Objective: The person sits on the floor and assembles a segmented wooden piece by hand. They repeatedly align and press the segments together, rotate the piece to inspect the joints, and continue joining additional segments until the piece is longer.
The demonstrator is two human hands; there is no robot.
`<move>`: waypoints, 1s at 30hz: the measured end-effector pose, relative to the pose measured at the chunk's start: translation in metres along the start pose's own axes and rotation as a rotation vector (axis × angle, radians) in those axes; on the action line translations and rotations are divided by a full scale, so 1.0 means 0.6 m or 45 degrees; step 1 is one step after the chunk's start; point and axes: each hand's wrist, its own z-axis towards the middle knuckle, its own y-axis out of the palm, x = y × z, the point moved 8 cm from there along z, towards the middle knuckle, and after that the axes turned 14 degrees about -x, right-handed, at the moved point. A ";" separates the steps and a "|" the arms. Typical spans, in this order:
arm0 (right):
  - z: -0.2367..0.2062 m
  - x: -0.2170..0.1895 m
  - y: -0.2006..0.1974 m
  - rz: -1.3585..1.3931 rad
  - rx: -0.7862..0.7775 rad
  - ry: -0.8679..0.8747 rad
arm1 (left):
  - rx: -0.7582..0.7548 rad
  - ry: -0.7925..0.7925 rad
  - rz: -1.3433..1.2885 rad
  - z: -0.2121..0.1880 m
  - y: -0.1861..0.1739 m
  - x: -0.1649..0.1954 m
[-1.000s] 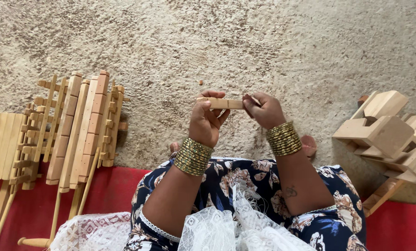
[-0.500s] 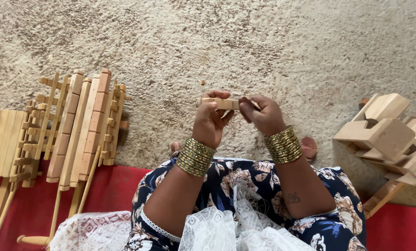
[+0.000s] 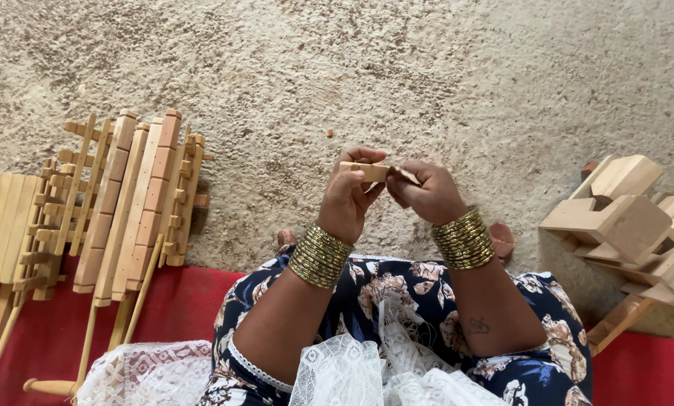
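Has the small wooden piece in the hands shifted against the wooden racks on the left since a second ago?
No. The small wooden piece sits equally far right of the wooden racks; only its tilt changed slightly.

Your left hand [image 3: 354, 197] covers most of the small wooden piece [image 3: 365, 171]; its full shape cannot be determined. The thin item pinched in your right hand [image 3: 426, 194] is too small to identify. The wooden blocks [image 3: 623, 218] are cut off at the right edge.

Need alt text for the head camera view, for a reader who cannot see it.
Both hands, left hand and right hand, hold a small wooden block above a rough sandy floor. Slatted wooden pieces lie on the left, chunky wooden blocks on the right.
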 end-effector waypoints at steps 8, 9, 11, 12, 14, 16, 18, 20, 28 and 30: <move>-0.003 0.003 -0.013 0.007 0.158 -0.016 | -0.016 -0.008 0.017 0.001 0.003 -0.003; -0.002 0.010 -0.018 0.025 0.193 0.014 | -0.021 -0.015 0.029 0.001 0.004 -0.003; -0.002 0.019 -0.033 -0.133 0.277 0.102 | -0.027 -0.020 0.035 0.000 0.007 -0.002; -0.002 0.023 -0.042 -0.212 0.318 0.144 | -0.029 -0.018 0.033 -0.001 0.008 0.000; -0.004 0.029 -0.059 -0.492 0.376 0.292 | -0.026 -0.026 0.026 -0.003 0.010 0.002; -0.007 0.014 -0.073 -0.715 0.468 0.264 | -0.018 -0.047 0.016 -0.004 0.009 0.001; -0.014 -0.020 -0.072 -0.877 0.591 0.063 | -0.028 0.031 -0.015 -0.001 0.009 0.007; -0.015 -0.006 -0.060 -0.538 0.539 0.157 | 0.007 0.103 -0.084 0.001 0.005 0.009; -0.029 -0.053 0.096 -0.649 0.480 -0.788 | -0.107 0.357 -0.299 -0.009 -0.001 0.002; -0.001 -0.011 0.088 -0.687 0.522 -0.786 | 0.169 0.386 -0.337 -0.008 -0.043 0.000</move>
